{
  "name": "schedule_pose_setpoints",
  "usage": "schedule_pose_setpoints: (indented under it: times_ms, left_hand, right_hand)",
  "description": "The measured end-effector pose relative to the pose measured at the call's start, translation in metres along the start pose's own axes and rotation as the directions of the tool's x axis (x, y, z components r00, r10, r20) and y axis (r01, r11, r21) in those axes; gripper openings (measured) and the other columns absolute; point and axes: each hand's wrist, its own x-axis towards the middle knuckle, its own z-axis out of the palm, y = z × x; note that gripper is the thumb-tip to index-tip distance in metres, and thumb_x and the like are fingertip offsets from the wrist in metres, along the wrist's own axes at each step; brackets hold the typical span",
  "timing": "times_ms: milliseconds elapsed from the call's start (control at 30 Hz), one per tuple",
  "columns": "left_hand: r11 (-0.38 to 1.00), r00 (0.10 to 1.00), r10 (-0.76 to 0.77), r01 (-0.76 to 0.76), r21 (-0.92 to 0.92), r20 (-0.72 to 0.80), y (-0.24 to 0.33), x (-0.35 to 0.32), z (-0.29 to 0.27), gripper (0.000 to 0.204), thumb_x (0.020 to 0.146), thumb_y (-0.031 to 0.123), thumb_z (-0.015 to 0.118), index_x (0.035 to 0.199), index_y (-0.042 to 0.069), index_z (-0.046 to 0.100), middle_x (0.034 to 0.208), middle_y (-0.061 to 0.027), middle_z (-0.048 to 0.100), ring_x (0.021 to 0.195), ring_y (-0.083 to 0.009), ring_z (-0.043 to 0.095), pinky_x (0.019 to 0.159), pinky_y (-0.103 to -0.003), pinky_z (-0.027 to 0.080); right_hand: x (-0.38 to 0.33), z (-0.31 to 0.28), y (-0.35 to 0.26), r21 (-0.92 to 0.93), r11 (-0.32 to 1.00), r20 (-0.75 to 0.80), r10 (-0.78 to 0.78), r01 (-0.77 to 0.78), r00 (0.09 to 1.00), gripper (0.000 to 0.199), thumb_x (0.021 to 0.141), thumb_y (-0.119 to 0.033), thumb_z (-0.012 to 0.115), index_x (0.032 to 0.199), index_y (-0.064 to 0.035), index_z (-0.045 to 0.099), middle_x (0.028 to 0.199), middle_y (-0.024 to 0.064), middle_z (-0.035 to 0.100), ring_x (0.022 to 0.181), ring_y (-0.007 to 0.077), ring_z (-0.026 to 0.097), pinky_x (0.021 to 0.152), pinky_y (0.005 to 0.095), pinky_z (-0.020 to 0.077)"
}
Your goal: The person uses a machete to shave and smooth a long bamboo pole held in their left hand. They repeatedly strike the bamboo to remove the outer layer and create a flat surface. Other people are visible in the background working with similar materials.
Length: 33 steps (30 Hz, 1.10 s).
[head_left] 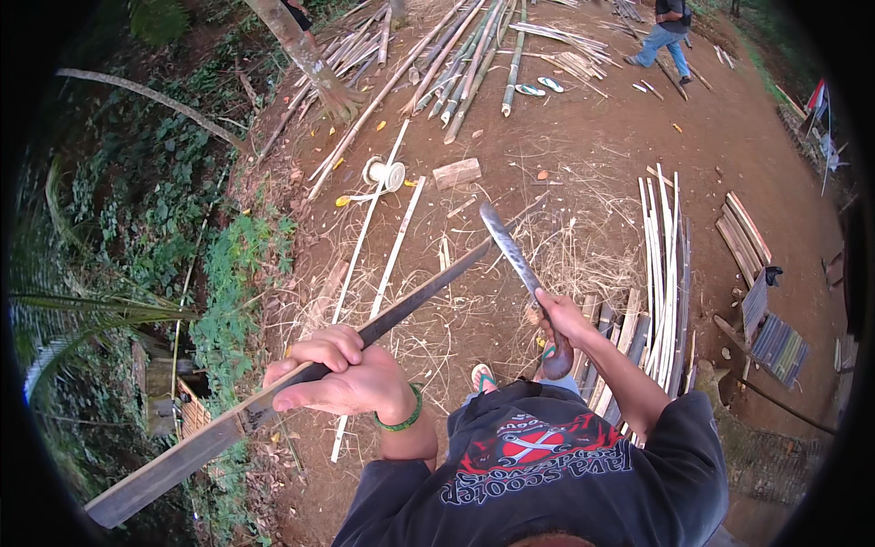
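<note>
My left hand (pixel 342 376), with a green bracelet at its wrist, is closed around a long, flat bamboo slat (pixel 415 299). The slat slants from the lower left up toward the middle, dark on its broad face and paler along one edge. In my right hand (pixel 561 319) is a machete (pixel 518 257) with a mottled steel blade and a brown handle. Its blade points up and away and crosses the slat's far part in view. Whether blade and slat touch, I cannot tell.
Pale strips (pixel 663 264) and dark split slats lie at my right. Bamboo poles (pixel 465 68) are piled at the far side, near a tree trunk (pixel 305 59). A wood block (pixel 457 173) and a white spool (pixel 387 175) lie ahead. A person (pixel 663 41) stands far right; greenery borders the left.
</note>
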Motion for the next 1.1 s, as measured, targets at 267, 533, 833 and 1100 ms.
schedule_pose_setpoints:
  times_ms: [267, 533, 833, 1100]
  left_hand:
    - [1.0, 0.999, -0.006, 0.006, -0.004, -0.048, -0.011, 0.015, -0.028, 0.047, 0.099, 0.061, 0.03, 0.1, 0.014, 0.032, 0.054, 0.0008, 0.033, 0.04, -0.0075, 0.031, 0.036, -0.021, 0.028]
    - [0.996, 1.0, 0.031, -0.03, -0.081, 0.006, -0.011, 0.013, -0.034, 0.045, 0.1, 0.058, 0.037, 0.101, 0.013, 0.039, 0.054, 0.0027, 0.029, 0.043, -0.0066, 0.029, 0.04, -0.021, 0.026]
    - [0.999, 0.993, -0.043, 0.039, -0.036, -0.111, -0.02, 0.034, -0.056, 0.05, 0.098, 0.062, 0.036, 0.104, 0.012, 0.036, 0.052, -0.0006, 0.033, 0.04, -0.0099, 0.036, 0.037, -0.022, 0.032]
    - [0.999, 0.983, -0.048, 0.048, -0.003, -0.178, -0.022, 0.036, -0.062, 0.051, 0.098, 0.062, 0.038, 0.101, 0.011, 0.037, 0.055, 0.0008, 0.034, 0.043, -0.0077, 0.035, 0.039, -0.021, 0.031]
  right_hand:
    - [-0.069, 0.066, -0.028, -0.06, 0.991, 0.245, -0.097, 0.115, 0.965, 0.048, 0.102, -0.044, 0.047, 0.073, -0.007, 0.052, 0.053, 0.0001, 0.048, 0.037, 0.0103, 0.042, 0.035, 0.0288, 0.0355]
    - [-0.012, 0.049, -0.008, -0.153, 0.979, 0.073, -0.121, 0.131, 0.99, 0.049, 0.102, -0.046, 0.046, 0.074, -0.0064, 0.053, 0.054, 0.0006, 0.05, 0.04, 0.0105, 0.046, 0.04, 0.0278, 0.04]
    - [-0.069, 0.108, -0.034, -0.078, 0.983, 0.3, -0.138, 0.168, 0.944, 0.049, 0.103, -0.044, 0.045, 0.073, -0.0056, 0.053, 0.053, 0.0014, 0.049, 0.038, 0.0104, 0.044, 0.038, 0.0267, 0.0369]
    - [-0.096, 0.13, -0.037, -0.106, 0.965, 0.456, -0.167, 0.239, 0.874, 0.048, 0.103, -0.043, 0.046, 0.072, -0.0065, 0.053, 0.053, -0.0015, 0.047, 0.043, 0.0084, 0.047, 0.039, 0.028, 0.0389]
